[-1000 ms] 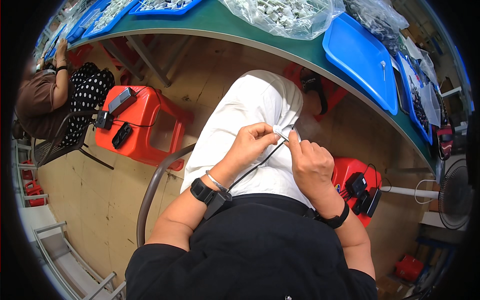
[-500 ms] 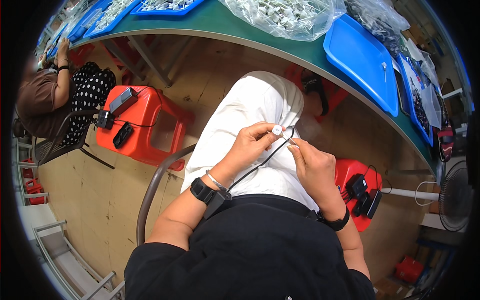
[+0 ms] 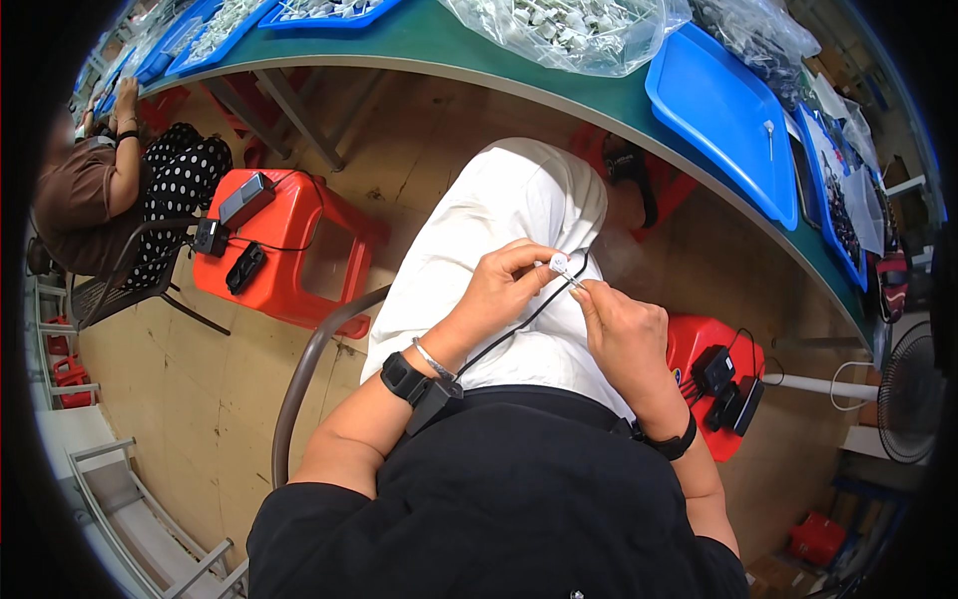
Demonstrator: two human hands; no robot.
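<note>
Above my lap, my left hand pinches a small white plastic piece between thumb and fingers. My right hand is closed on a thin, light-coloured rod-like piece, which reaches to the white piece. Its exact kind is too small to make out. Both hands are close together over my white trousers. A black cord runs from the box at my left wrist up past the hands.
Ahead is a green table with a clear bag of white parts and a blue tray. Red stools with devices stand on both sides. A fan is at right; a seated person is at far left.
The white piece has tilted and shifted slightly right in my left fingers. My right hand has barely moved and still grips the thin piece.
</note>
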